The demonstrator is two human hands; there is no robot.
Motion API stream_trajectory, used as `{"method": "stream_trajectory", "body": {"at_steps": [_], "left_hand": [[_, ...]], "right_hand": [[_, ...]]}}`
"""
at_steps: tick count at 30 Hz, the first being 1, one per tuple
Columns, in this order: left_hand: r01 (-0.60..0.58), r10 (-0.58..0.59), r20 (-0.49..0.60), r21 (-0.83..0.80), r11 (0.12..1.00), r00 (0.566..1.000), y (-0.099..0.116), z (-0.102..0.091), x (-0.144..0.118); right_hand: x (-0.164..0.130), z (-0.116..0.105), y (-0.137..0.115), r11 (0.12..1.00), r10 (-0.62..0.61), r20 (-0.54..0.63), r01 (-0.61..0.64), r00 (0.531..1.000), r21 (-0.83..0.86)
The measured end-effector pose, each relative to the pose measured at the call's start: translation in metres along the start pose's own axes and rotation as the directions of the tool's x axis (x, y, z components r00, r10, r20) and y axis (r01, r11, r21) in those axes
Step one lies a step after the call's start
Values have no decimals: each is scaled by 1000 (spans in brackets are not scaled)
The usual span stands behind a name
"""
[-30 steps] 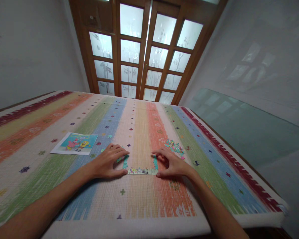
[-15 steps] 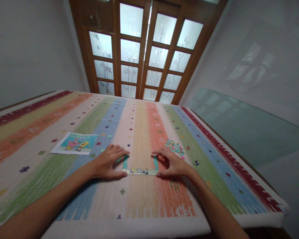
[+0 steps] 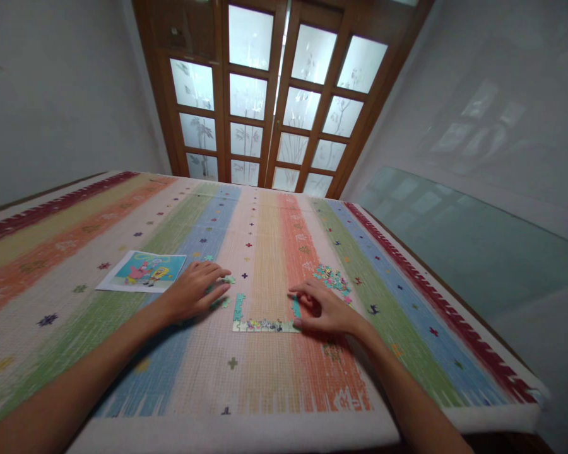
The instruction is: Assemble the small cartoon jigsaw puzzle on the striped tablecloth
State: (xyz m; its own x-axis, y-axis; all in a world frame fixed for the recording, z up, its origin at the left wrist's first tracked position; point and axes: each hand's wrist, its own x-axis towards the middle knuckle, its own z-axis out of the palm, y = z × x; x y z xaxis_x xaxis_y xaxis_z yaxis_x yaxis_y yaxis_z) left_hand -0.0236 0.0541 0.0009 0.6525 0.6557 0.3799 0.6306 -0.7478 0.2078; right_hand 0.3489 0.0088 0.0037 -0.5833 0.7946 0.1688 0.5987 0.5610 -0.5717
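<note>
A partly joined jigsaw puzzle [image 3: 264, 326] lies flat on the striped cloth, a bottom row with a short teal column rising at each end. My right hand [image 3: 325, 308] rests at its right end, thumb by the lower corner and index finger above the right column, fingers apart. Left of the puzzle, my left hand [image 3: 194, 293] hovers low over the cloth with thumb and fingers spread. Its fingertips are beside a loose green puzzle piece [image 3: 230, 279]; another loose piece [image 3: 226, 303] lies just below. Part of the right column is hidden behind my right hand.
A heap of loose puzzle pieces [image 3: 332, 281] lies beyond my right hand. A printed cartoon picture [image 3: 144, 272] lies at the left, partly behind my left hand. The striped tablecloth [image 3: 269, 378] covers the table. Wooden glass-paned doors [image 3: 272, 94] stand behind it.
My left hand has left the puzzle's left corner and moved left and away from me, uncovering the left column. My right hand has stayed nearly in place.
</note>
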Motion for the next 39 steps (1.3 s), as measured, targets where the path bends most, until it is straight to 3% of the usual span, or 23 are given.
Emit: {"method": "stream_trajectory", "body": {"at_steps": [5,9,33,39], "left_hand": [[-53,54,147,-12,999,988,-7,-20,-1],[-48,57,220,-45,998,974,-6,-24,-3],[-26,36,146,-73,997,989,-8,-11,-2],[15,-16,16,19,1000,1000,-24,-13,-2]], "right_hand": [[0,-1,-2,1000,2,2,-2,1000,-15],[1,-1,-3,1000,7,10,-7,1000,-19],[1,-2,-6,999,36,17,-36,999,-30],[2,-2,-7,998,49,19,-48,999,-36]]}}
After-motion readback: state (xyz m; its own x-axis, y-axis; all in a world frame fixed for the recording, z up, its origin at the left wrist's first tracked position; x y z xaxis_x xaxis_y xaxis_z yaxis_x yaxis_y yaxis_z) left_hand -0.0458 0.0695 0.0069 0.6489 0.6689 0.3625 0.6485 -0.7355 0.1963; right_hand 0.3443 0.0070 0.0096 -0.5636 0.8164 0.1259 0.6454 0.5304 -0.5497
